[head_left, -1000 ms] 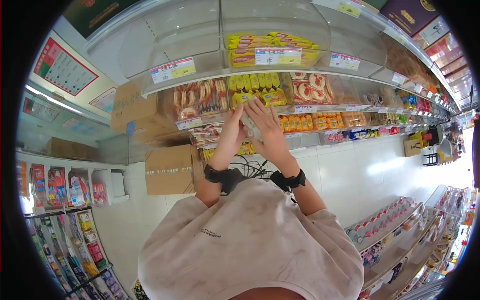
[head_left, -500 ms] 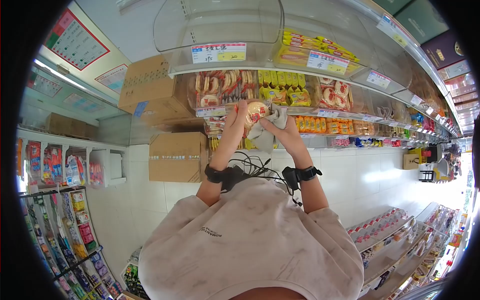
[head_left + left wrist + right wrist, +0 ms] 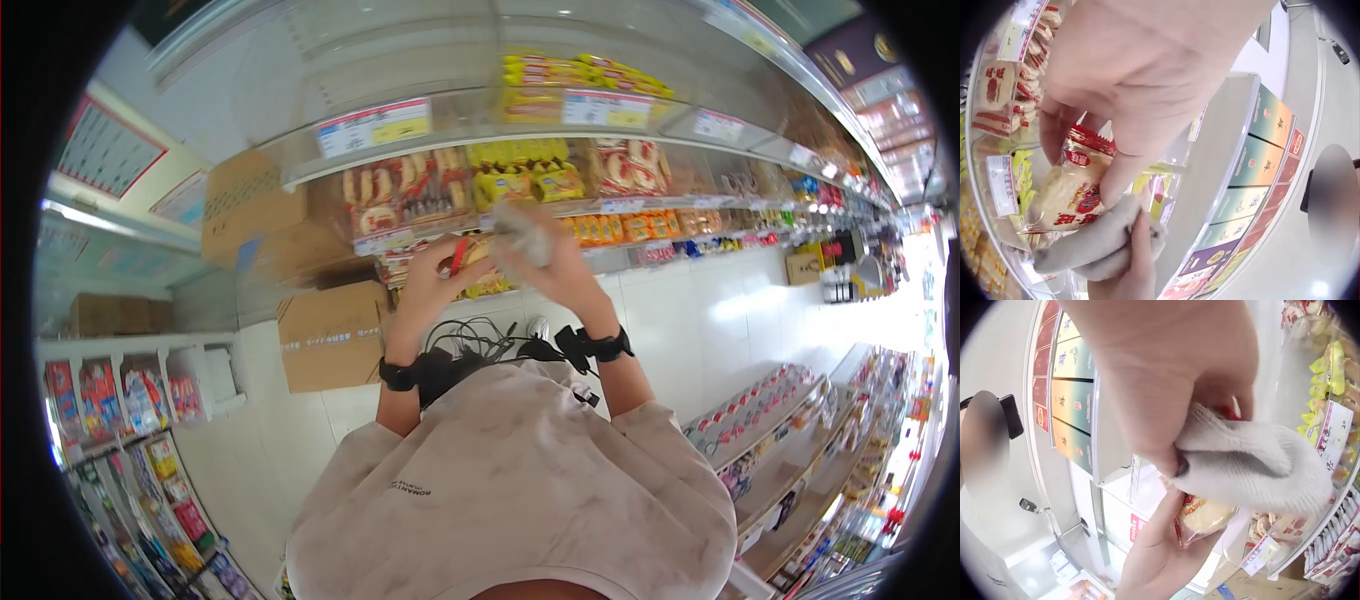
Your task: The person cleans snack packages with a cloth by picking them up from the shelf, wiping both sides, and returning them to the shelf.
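Note:
My left hand (image 3: 430,290) pinches a rice cracker packet (image 3: 1066,187), a clear wrapper with red print and a red crimped end around a pale round cracker. My right hand (image 3: 575,275) grips a folded grey-white cloth (image 3: 1254,465), blurred in the head view. In the left wrist view the cloth's folds lie against the packet's lower edge, with the right thumb pressed over them. Both hands are close together in front of the snack shelf (image 3: 590,205). Part of the packet is hidden behind the cloth in the right wrist view.
Clear bins along the shelf hold red-printed packets (image 3: 375,190), yellow packets (image 3: 505,185) and orange ones (image 3: 600,230). Cardboard boxes (image 3: 330,335) stand at the left. Black cables (image 3: 470,335) hang between my wrists. Another shelf unit (image 3: 800,440) runs along the right.
The hands were pressed together around the cloth, then parted to show the packet face up. Now the packet is turned edge-on in the left hand, and the cloth has swung up beside it.

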